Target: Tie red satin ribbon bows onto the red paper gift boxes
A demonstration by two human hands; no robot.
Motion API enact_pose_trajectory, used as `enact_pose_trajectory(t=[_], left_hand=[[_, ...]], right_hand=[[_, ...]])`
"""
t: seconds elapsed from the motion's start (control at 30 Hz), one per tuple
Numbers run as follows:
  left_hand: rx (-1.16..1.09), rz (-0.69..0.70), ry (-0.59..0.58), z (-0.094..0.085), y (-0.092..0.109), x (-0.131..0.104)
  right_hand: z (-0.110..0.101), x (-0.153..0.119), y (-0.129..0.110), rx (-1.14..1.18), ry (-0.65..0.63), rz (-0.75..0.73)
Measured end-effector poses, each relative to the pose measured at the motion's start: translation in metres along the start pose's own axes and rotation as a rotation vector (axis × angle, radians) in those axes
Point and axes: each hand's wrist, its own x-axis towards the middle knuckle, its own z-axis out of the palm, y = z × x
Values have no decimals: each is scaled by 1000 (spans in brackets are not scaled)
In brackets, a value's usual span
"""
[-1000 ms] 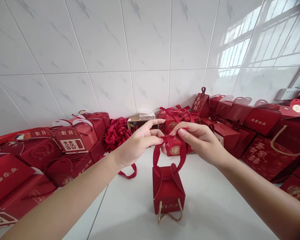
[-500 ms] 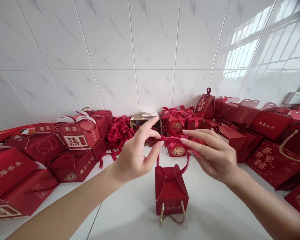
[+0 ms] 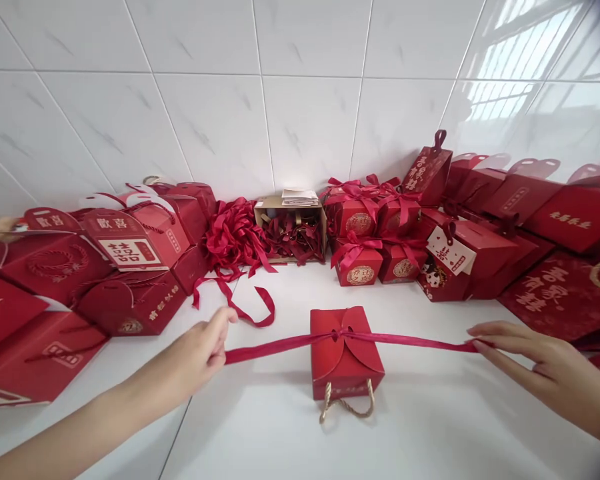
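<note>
A small red gift box point(image 3: 347, 360) stands on the white tabletop, its curved flaps folded together on top. A dark red ribbon point(image 3: 410, 341) passes through the holes in the flaps and is crossed in a knot at the middle. My left hand point(image 3: 203, 353) is closed round the ribbon's left end. Between the fingertips of my right hand point(image 3: 535, 360) the other end is pinched, so the ribbon stretches nearly straight across the box. A twisted cream cord handle point(image 3: 350, 405) hangs from the box's front side.
Behind lie a heap of red ribbons point(image 3: 237, 233) and an open cardboard box point(image 3: 325, 233) of ribbon pieces. Bow-tied red boxes point(image 3: 357, 267) stand right of it. Stacked red boxes point(image 3: 135, 293) line both sides. Another person's hand point(image 3: 0, 229) shows at far left.
My hands have moved apart and down, drawing the ribbon from a raised loop into a taut line with a knot against the box top. The view has tilted downward.
</note>
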Motion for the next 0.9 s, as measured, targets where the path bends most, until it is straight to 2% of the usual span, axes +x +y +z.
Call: enact_pose_trajectory(t=[0.07,0.1,0.2,0.27,0.4,0.53,0.63,0.7,0.8,0.9], left_hand=[[16,57,-65,9,1,-1],[21,97,-54,11,5,1],[-48,207,86,10,24,11],[-181,227,129,9,43,18],[-515,154,65,17,86,29],[-780,0,40,36,114,35],[-934,-92,40,47,118,38],[-1025,-131,21,51,116,41],[-1136,-163,-52,54,111,45],[-1207,-196,-173,52,106,50]], right_hand=[[5,-1,-1,32,-60,64],[6,0,-6,47,-47,107],[5,8,-31,113,56,210],[6,16,-53,193,66,177],[18,33,-98,341,-66,39],[33,44,-127,473,-237,44],[41,47,-134,666,-355,84],[44,48,-135,763,-382,120],[45,50,-134,878,-396,207],[40,56,-133,956,-450,295]])
